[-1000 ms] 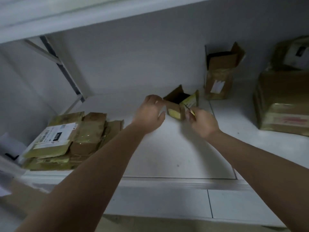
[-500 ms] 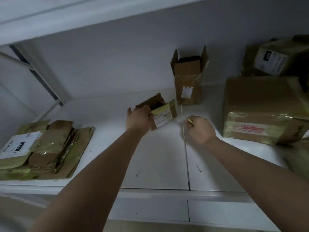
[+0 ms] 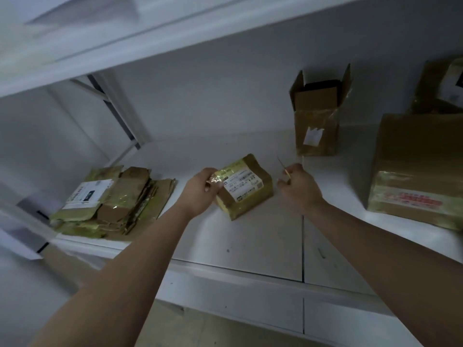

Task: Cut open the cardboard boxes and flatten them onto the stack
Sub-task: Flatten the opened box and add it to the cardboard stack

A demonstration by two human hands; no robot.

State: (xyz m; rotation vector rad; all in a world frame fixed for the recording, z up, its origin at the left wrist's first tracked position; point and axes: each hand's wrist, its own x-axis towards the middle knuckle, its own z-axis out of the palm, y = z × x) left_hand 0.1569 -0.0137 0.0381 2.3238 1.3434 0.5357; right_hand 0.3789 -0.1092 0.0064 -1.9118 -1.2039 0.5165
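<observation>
Shelf (image 3: 250, 246): white, carries all items below.

Left hand (image 3: 200, 190): fingers curled round the left end of the small taped box (image 3: 244, 185), gripping it.

Small taped box: label side up, between the two hands, lying on or just above the shelf (contact not clear). Long axis slants from near-left to far-right. Left hand touching; right hand just beside its right end, apart.

Right hand (image 3: 298, 186): fingers closed round a thin blade (image 3: 281, 162), tip pointing up and away. The blade likely enters from the box's right side.

Flattened stack (image 3: 112, 201): well to the left, nearer the left hand.

Open box (image 3: 317, 116): upright, far right, by the back wall.

Large box (image 3: 416, 166): taped, right edge.
</observation>
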